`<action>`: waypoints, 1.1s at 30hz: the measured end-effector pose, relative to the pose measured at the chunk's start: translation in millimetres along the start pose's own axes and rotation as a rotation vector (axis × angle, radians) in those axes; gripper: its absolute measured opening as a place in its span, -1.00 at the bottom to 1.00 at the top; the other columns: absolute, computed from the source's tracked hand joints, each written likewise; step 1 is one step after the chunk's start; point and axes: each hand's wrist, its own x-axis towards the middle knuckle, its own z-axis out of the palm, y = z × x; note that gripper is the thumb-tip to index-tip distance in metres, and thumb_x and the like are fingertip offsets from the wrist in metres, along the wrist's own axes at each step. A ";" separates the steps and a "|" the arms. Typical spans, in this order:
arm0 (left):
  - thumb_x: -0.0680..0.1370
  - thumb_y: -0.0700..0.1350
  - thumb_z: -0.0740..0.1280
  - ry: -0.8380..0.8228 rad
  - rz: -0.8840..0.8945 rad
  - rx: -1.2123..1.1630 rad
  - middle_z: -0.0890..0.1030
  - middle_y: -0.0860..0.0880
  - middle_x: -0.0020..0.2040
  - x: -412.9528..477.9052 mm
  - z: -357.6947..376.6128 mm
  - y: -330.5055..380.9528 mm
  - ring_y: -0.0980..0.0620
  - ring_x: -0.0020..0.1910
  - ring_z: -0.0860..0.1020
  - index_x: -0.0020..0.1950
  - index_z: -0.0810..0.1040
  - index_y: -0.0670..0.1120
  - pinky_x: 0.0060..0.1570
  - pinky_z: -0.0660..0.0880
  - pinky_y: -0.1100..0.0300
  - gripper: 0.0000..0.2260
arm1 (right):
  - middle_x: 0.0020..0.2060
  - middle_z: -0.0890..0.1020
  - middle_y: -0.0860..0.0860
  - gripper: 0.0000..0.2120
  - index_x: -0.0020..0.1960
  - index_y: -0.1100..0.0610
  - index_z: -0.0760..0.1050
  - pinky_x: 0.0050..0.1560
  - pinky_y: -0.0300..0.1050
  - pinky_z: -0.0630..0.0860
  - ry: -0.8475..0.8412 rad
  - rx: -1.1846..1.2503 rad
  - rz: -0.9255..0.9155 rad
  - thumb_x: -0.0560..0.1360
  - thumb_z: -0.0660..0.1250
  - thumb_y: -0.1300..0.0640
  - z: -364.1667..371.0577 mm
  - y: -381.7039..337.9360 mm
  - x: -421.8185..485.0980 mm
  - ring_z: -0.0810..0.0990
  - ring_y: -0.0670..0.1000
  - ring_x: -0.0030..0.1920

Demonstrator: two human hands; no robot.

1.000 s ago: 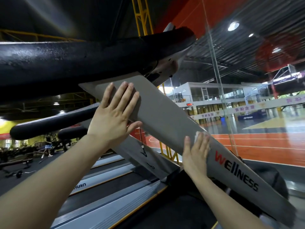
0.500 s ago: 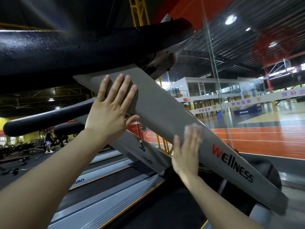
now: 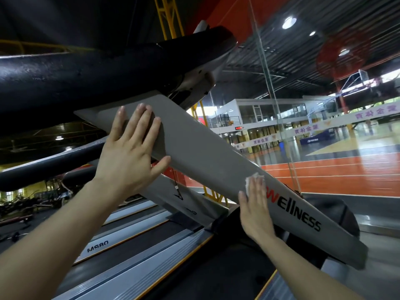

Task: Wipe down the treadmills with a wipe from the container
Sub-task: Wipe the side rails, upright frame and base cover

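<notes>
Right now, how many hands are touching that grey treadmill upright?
2. The left hand lies flat on the grey upright near its upper end; the right hand presses a white wipe against it lower down, beside the Wellness lettering.

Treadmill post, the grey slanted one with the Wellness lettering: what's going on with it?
A person is wiping down the treadmill's grey upright. Their right hand presses a white wipe flat against it, just above the Wellness lettering. Their left hand lies flat higher up on the same upright, apparently bracing. A black handrail runs overhead.
</notes>
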 end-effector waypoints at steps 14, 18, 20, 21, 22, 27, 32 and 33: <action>0.71 0.13 -0.10 0.053 0.278 -0.098 0.26 -0.23 0.69 48.6 2.9 101.8 -0.22 0.72 0.13 0.68 0.29 -0.20 0.67 0.02 -0.23 -0.35 | 0.63 -0.43 -0.24 -0.44 0.71 -0.11 -0.30 0.71 0.14 -0.20 -0.068 0.029 0.038 0.78 -0.20 -0.17 -6.7 68.0 9.2 -0.42 -0.20 0.63; 0.72 0.13 -0.23 -0.011 0.312 -0.028 0.09 -0.23 0.74 55.5 29.5 129.3 -0.21 0.74 0.02 0.74 0.11 -0.19 0.68 -0.09 -0.24 -0.33 | 0.62 -0.47 -0.15 -0.44 0.69 -0.13 -0.36 0.68 0.12 -0.32 -0.108 0.093 0.127 0.77 -0.22 -0.20 -11.8 51.4 23.9 -0.49 -0.13 0.62; 0.73 0.14 -0.23 -0.009 0.279 -0.051 0.09 -0.24 0.74 60.4 35.5 137.0 -0.22 0.74 0.03 0.74 0.10 -0.19 0.67 -0.08 -0.25 -0.33 | 0.64 -0.46 -0.16 -0.43 0.69 -0.13 -0.38 0.67 0.10 -0.34 -0.031 0.074 -0.072 0.77 -0.23 -0.20 -11.2 3.3 37.0 -0.48 -0.11 0.63; 0.73 0.14 -0.22 -0.006 0.260 -0.076 0.10 -0.24 0.74 62.8 37.7 138.9 -0.22 0.74 0.05 0.74 0.11 -0.19 0.67 -0.07 -0.25 -0.33 | 0.65 -0.43 -0.15 -0.43 0.70 -0.10 -0.36 0.67 0.08 -0.33 0.003 0.063 -0.190 0.79 -0.19 -0.16 -11.6 -17.9 40.0 -0.45 -0.08 0.65; 0.74 0.15 -0.23 -0.004 0.249 -0.084 0.10 -0.24 0.74 64.3 39.9 140.0 -0.22 0.74 0.04 0.75 0.09 -0.19 0.67 -0.06 -0.26 -0.33 | 0.68 -0.37 -0.13 -0.44 0.72 -0.07 -0.30 0.68 0.07 -0.31 0.038 0.059 -0.288 0.81 -0.14 -0.11 -11.4 -31.0 40.0 -0.40 -0.06 0.67; 0.73 0.16 -0.25 -0.029 0.220 0.019 0.05 -0.24 0.75 59.4 43.3 144.3 -0.24 0.74 -0.01 0.76 -0.03 -0.17 0.66 -0.11 -0.28 -0.33 | 0.70 -0.29 -0.18 -0.43 0.73 -0.09 -0.23 0.71 0.20 -0.14 0.086 0.080 -0.187 0.81 -0.06 -0.08 -3.7 48.9 25.5 -0.30 -0.08 0.69; 0.70 0.11 -0.04 0.029 0.145 -0.136 0.16 -0.30 0.71 64.9 41.8 198.9 -0.26 0.73 0.03 0.72 0.15 -0.23 0.66 -0.10 -0.30 -0.34 | 0.67 -0.35 -0.21 -0.42 0.72 -0.08 -0.26 0.71 0.20 -0.15 0.078 0.066 0.007 0.78 -0.20 -0.23 -1.0 113.8 16.1 -0.35 -0.13 0.67; 0.70 0.07 0.00 0.037 0.188 -0.184 0.14 -0.32 0.71 65.2 48.3 219.5 -0.28 0.73 0.02 0.71 0.15 -0.25 0.66 -0.09 -0.30 -0.36 | 0.70 -0.30 -0.17 -0.44 0.74 -0.04 -0.20 0.70 0.23 -0.13 0.116 0.076 -0.058 0.80 -0.13 -0.14 2.6 107.7 21.7 -0.31 -0.08 0.69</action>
